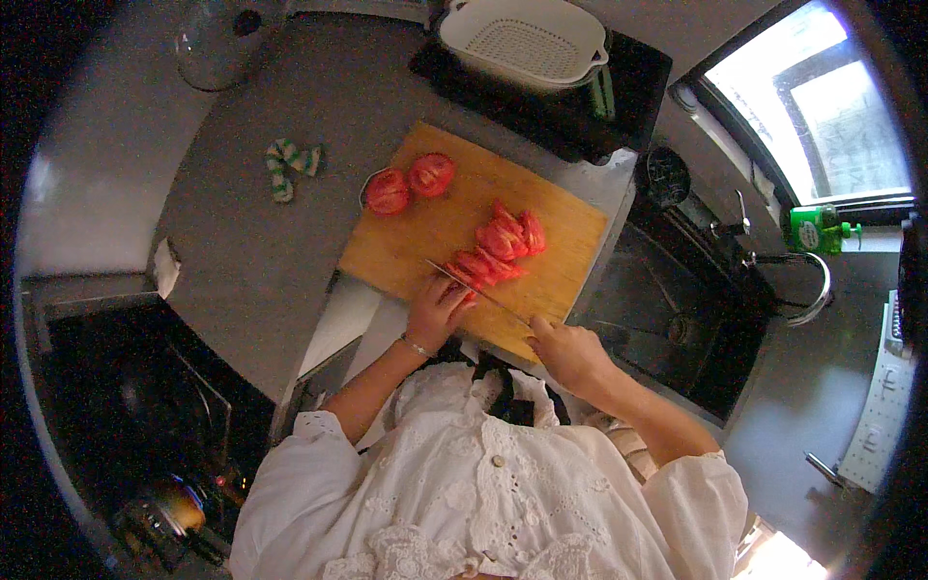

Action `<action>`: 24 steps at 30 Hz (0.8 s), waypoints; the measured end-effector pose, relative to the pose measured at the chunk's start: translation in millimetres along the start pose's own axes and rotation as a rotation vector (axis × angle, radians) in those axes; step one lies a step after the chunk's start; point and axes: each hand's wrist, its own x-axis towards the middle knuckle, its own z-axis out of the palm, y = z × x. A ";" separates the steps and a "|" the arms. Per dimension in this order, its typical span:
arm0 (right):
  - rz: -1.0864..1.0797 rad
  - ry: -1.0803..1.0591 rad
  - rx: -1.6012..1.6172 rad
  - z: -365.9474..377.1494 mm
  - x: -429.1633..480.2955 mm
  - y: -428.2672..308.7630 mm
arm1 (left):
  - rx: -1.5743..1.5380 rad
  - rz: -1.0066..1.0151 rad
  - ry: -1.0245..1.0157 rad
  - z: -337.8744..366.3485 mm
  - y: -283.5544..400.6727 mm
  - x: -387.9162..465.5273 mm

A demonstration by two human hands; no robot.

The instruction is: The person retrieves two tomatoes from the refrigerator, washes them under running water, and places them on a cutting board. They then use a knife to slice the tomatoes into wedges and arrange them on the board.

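Observation:
A wooden cutting board [558,210] lies at a slant before me. My right hand [569,355] grips the handle of a kitchen knife. The thin knife blade [500,306] runs up and left, across the near end of the cut tomato. My left hand [435,315] steadies a tomato piece [470,291] with its fingertips, close beside the blade; the fingers partly hide that piece. Red tomato slices [484,265] lean together beyond the knife, with another cluster of tomato slices [510,235] behind them. Two tomato halves, one left [388,192] and one right [432,174], rest cut face up at the far left.
A white colander [522,47] stands on a black surface [464,72] at the back. The dark sink [667,304] with its curved faucet [826,286] adjoins the board's right side. A green pump bottle [815,229] is beyond it. A green-and-white striped item [288,163] lies on the grey counter [246,275].

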 end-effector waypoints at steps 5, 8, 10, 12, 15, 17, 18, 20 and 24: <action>0.011 -0.036 0.071 33.7 51.0 -1.0 | 0.072 -0.019 -0.034 0.6 1.7 -3.1; -0.044 0.125 0.247 37.4 57.7 11.7 | 0.072 -0.019 -0.024 1.8 0.6 -5.6; -0.069 0.094 0.155 28.4 43.6 16.1 | 0.048 -0.029 0.011 3.7 -1.5 -5.2; -0.043 0.036 0.081 16.1 21.0 12.6 | 0.015 0.019 0.063 4.7 -3.8 -4.5; -0.039 0.010 0.042 0.0 1.6 3.8 | -0.008 0.067 0.088 4.4 -6.3 -3.3; -0.036 -0.014 0.043 -1.4 2.0 -0.6 | -0.001 0.074 0.073 3.3 -6.7 -3.7; -0.005 -0.044 0.040 3.3 10.6 -3.3 | 0.012 0.063 0.052 2.5 -6.3 -4.6; 0.040 -0.100 -0.013 20.3 37.6 -10.1 | 0.038 0.047 0.020 1.4 -6.3 -6.2; -0.046 0.028 0.113 39.0 61.1 -4.5 | 0.048 0.082 0.043 0.7 -9.3 -7.3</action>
